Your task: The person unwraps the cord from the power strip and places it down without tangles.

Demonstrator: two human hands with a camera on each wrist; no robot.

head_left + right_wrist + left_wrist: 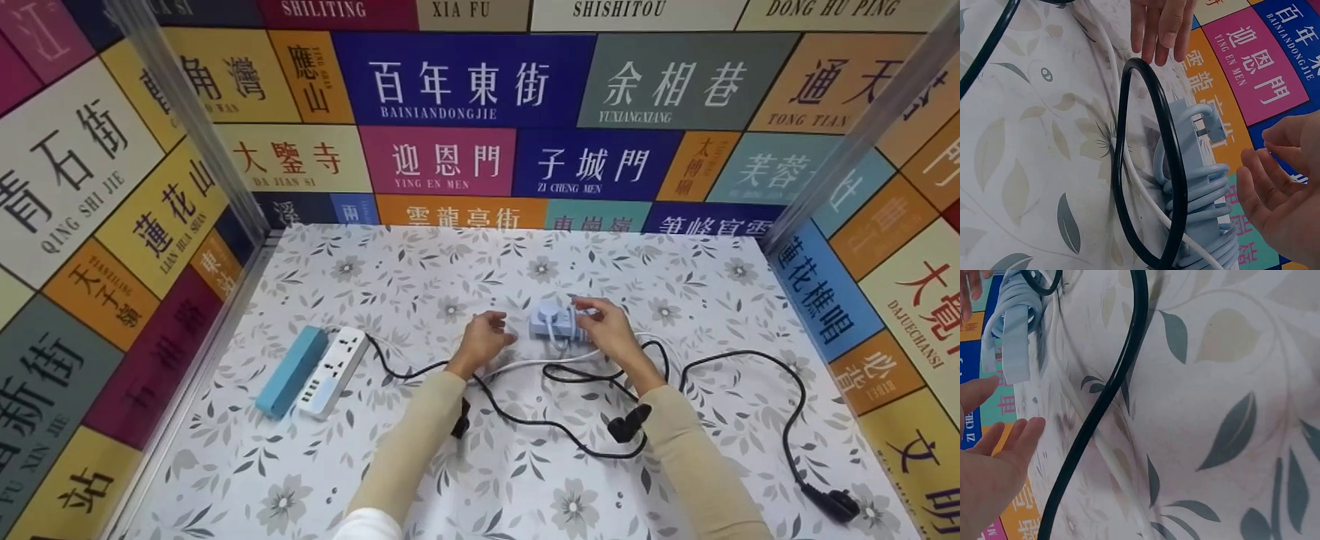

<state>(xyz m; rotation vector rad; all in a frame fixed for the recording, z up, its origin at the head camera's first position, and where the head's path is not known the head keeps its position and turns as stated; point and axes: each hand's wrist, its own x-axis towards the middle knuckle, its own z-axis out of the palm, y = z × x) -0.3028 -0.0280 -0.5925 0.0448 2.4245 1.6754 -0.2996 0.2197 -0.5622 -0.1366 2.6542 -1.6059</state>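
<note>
A light blue power strip (549, 324) lies at the middle of the table, its own cord (1207, 188) wound round it in several turns and its plug (551, 307) on top. My left hand (484, 341) hovers just left of that strip, fingers loosely bent, holding nothing. On the strip's right side is my right hand (611, 330), fingers near the wound cord. The right wrist view shows a gap between these fingers (1252, 174) and the cord, with nothing between thumb and fingers. A black cord (1120, 169) loops in front of the strip.
A white power strip (334, 371) and a teal bar-shaped strip (291, 371) lie side by side at the left. Black cords trail over the table, with one plug (628, 424) by my right sleeve and another (831, 504) front right. A white cord (536, 363) runs behind my wrists.
</note>
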